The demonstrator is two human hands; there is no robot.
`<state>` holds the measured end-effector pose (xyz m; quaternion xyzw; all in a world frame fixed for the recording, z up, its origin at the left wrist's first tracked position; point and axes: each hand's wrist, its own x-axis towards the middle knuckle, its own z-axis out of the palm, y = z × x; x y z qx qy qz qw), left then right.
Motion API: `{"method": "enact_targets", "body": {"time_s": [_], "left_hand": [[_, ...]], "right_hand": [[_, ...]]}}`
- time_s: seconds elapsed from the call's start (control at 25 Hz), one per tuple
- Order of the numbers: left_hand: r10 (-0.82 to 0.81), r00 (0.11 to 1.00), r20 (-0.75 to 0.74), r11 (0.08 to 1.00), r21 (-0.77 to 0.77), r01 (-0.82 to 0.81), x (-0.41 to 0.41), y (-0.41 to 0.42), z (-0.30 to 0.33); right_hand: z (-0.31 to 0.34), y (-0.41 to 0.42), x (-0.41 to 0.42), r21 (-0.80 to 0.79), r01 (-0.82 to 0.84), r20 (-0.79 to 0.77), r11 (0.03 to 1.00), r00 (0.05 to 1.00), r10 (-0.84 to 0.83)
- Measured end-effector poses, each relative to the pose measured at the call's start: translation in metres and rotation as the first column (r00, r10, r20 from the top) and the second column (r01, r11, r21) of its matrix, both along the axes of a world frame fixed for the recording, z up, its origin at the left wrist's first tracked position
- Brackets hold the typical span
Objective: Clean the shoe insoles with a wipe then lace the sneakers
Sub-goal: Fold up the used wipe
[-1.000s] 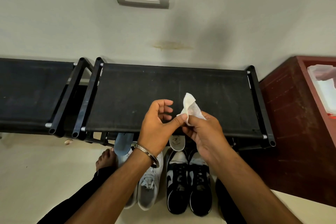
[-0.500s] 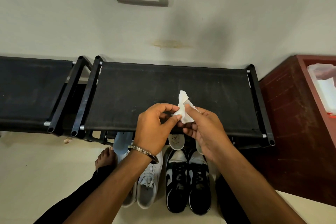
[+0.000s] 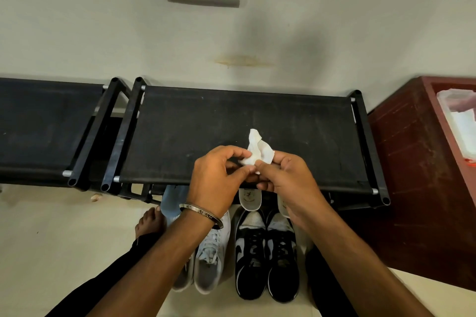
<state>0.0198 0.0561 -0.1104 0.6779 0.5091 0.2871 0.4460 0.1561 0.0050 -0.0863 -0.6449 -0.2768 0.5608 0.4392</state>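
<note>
Head view: your left hand (image 3: 216, 177) and right hand (image 3: 288, 183) meet above the front edge of the black shoe rack (image 3: 180, 131), both pinching a crumpled white wipe (image 3: 257, 152) between fingertips. Below your wrists, on the floor, the white sneakers (image 3: 208, 260) stand just left of the black sneakers (image 3: 265, 255). A pale insole (image 3: 249, 198) leans at the black pair's toes.

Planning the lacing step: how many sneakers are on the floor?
4. Two white lace-up sneakers lie under the left hand's wrist; two black-and-white sneakers lie right of them. Others may be hidden.
</note>
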Motion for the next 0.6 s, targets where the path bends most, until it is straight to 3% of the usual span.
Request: {"method": "enact_targets", "body": {"time_s": [0.16, 0.24, 0.32, 0.36, 0.48, 0.6], "left_hand": [[0.046, 0.999, 0.015, 0.997, 0.054, -0.047, -0.004, 0.005, 0.002], [0.161, 0.976, 0.15, 0.981, -0.136, -0.141, -0.002, 0.007, 0.004], [0.297, 0.916, 0.268, 0.907, -0.38, -0.183, 0.0, 0.011, 0.005], [0.334, 0.899, 0.283, 0.884, -0.424, -0.195, 0.0, 0.012, 0.004], [0.31, 0.926, 0.217, 0.925, -0.295, -0.241, -0.001, 0.01, 0.004], [0.177, 0.978, 0.108, 0.984, -0.052, -0.172, 0.001, 0.001, 0.008]], "right_hand": [[0.001, 0.0, -0.001, 0.031, -0.031, -0.013, 0.999, 0.999, 0.031], [0.0, 0.0, -0.002, 0.023, -0.008, -0.025, 1.0, 1.0, 0.008], [-0.003, 0.001, -0.003, 0.004, 0.009, -0.075, 1.0, 0.997, -0.009], [-0.003, 0.001, -0.002, -0.002, 0.014, -0.105, 1.0, 0.994, -0.014], [-0.003, 0.001, -0.004, 0.014, 0.038, -0.106, 0.999, 0.994, -0.036], [-0.002, -0.002, -0.009, 0.055, 0.032, 0.053, 0.998, 0.998, -0.035]]}}
